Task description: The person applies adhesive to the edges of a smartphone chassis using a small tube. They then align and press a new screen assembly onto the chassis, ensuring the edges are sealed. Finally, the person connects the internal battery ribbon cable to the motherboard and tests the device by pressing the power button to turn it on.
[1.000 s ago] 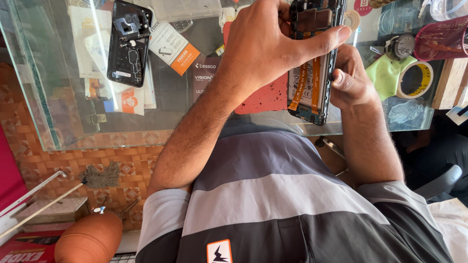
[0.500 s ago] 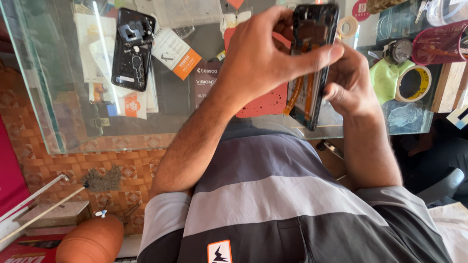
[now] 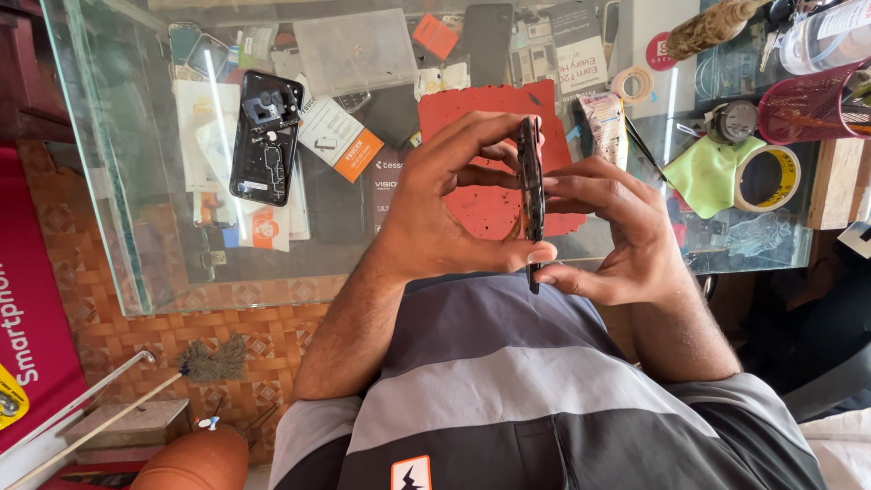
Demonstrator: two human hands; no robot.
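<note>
Hands (image 3: 535,218) pinch edge-on phone (image 3: 529,195); its face hidden.

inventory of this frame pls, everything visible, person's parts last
phone body: 1, black, edge-on between both hands
back cover: 1, black, on glass table, far left
glass table: 1, clear, papers and cards under it
mat: 1, red, behind the hands
cloth: 1, green, right of mat
tape rolls: 2, yellowish by cloth, pale one farther back
mesh basket: 1, dark red, far right
left hand: grips phone body
right hand: grips phone body
</note>
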